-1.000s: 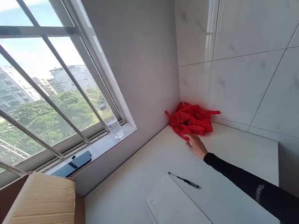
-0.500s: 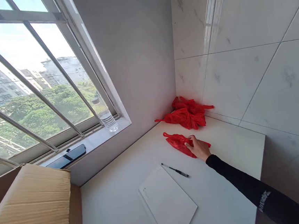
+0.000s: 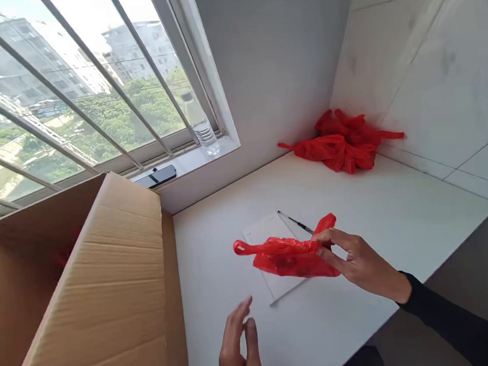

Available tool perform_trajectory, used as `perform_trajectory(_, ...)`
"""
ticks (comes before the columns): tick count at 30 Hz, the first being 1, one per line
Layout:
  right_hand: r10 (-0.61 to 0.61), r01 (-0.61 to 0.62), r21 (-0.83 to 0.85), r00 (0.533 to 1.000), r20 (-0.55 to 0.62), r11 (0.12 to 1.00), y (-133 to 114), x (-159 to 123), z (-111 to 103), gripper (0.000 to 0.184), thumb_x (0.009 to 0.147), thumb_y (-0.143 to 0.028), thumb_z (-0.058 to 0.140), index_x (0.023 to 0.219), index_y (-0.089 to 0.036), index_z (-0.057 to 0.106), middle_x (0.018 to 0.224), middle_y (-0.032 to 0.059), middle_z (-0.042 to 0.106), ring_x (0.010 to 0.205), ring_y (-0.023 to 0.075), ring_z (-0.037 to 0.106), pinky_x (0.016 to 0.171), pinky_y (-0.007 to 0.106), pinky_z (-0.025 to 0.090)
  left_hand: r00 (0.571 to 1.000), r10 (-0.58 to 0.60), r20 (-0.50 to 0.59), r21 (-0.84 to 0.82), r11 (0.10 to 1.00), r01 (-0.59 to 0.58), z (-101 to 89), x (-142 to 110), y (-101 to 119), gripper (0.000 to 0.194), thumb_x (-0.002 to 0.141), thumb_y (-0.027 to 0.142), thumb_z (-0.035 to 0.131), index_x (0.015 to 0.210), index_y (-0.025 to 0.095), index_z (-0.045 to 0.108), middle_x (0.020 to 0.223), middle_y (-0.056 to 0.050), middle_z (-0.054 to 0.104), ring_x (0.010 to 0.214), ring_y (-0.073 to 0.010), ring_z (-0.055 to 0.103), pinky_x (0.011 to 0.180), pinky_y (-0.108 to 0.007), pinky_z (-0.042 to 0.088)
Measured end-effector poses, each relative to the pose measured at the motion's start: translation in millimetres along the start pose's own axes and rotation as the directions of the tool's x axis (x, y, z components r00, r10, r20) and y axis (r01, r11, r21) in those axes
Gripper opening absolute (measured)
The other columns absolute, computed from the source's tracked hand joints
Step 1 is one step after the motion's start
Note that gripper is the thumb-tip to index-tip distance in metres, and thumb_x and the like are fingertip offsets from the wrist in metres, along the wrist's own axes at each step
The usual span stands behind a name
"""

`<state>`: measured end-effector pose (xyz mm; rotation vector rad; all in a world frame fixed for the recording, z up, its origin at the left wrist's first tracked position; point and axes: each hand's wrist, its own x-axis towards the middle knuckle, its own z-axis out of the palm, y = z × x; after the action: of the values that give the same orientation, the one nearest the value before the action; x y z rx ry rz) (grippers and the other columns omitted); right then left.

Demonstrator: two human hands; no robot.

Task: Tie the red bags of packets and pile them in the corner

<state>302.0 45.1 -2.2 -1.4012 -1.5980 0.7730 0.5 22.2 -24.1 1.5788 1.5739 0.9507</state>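
Pinched between the thumb and fingers of my right hand point(image 3: 355, 261) is a red plastic bag point(image 3: 291, 258), held up above a white notebook point(image 3: 281, 288). One looped handle of the bag sticks out to the left. My left hand point(image 3: 240, 345) is at the bottom middle, fingers apart with nothing in them, below and left of the bag. A black pen point(image 3: 296, 221) lies behind the bag along the notebook's edge, its near end hidden. More red plastic bags point(image 3: 343, 143) lie heaped in the far corner.
An open cardboard box point(image 3: 128, 284) stands at the left, something red inside. A phone point(image 3: 162, 176) and a clear water bottle point(image 3: 204, 130) rest on the sill of the barred window. The white table point(image 3: 421, 207) meets grey and tiled walls.
My right hand has lifted the red bag off the table and brought it nearer, over the notebook. My left hand has come into view. The view has turned left and down.
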Motion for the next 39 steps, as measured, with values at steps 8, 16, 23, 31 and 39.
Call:
perform_trajectory(8, 0.047, -0.076, 0.119, 0.973, 0.227, 0.99, 7, -52, 57, 0.02, 0.106, -0.031, 0.05, 0.114, -0.032, 0.068, 0.102, -0.001, 0.07, 0.095, 0.0192, 0.063, 0.085, 0.034, 0.048, 0.946, 0.195, 0.26, -0.05, 0.981, -0.188, 31.2, -5, -1, 0.026, 0.098, 0.018, 0.049, 0.108, 0.028, 0.071, 0.109, -0.007, 0.071, 0.112, -0.0258, 0.063, 0.097, -0.045, 0.055)
perform_trajectory(16, 0.11, -0.106, -0.038, 0.987, 0.12, 0.994, 16, -63, 59, 0.022, 0.105, -0.035, 0.05, 0.113, -0.031, 0.07, 0.115, 0.0028, 0.07, 0.11, 0.0241, 0.063, 0.097, 0.042, 0.05, 0.983, 0.043, 0.18, -0.033, 0.999, -0.038, 22.0, -17, -13, 0.018, 0.1, 0.019, 0.047, 0.105, 0.024, 0.064, 0.103, -0.006, 0.066, 0.098, -0.0232, 0.065, 0.086, -0.039, 0.054)
perform_trajectory(23, 0.032, -0.024, -0.052, 0.985, 0.17, 0.998, 2, -58, 73, 0.012, 0.104, -0.035, 0.055, 0.112, -0.03, 0.062, 0.105, 0.002, 0.066, 0.1, 0.024, 0.061, 0.089, 0.042, 0.051, 0.974, 0.032, 0.225, -0.05, 0.999, -0.021, 24.8, -17, -1, 0.016, 0.101, 0.036, 0.056, 0.101, 0.026, 0.069, 0.1, -0.004, 0.067, 0.098, -0.0233, 0.063, 0.087, -0.037, 0.051)
perform_trajectory(31, 0.208, -0.211, 0.012, 0.968, 0.139, 0.977, 5, -60, 63, 0.012, 0.103, -0.037, 0.051, 0.106, -0.027, 0.058, 0.108, 0.0036, 0.064, 0.099, 0.0236, 0.059, 0.084, 0.039, 0.051, 0.99, -0.038, 0.133, -0.104, 0.993, 0.052, 17.3, -17, -12, 0.025, 0.105, 0.039, 0.048, 0.118, 0.026, 0.065, 0.117, -0.008, 0.067, 0.108, -0.0238, 0.063, 0.092, -0.039, 0.052)
perform_trajectory(39, 0.208, -0.215, 0.012, 0.954, 0.215, 0.976, -9, -51, 68, 0.022, 0.103, -0.047, 0.054, 0.109, -0.03, 0.065, 0.105, 0.0028, 0.066, 0.098, 0.0232, 0.06, 0.086, 0.039, 0.049, 0.984, 0.068, 0.166, -0.125, 0.991, -0.047, 21.3, -13, 1, 0.016, 0.097, 0.034, 0.062, 0.108, 0.027, 0.073, 0.106, -0.007, 0.068, 0.101, -0.0249, 0.064, 0.085, -0.038, 0.055)
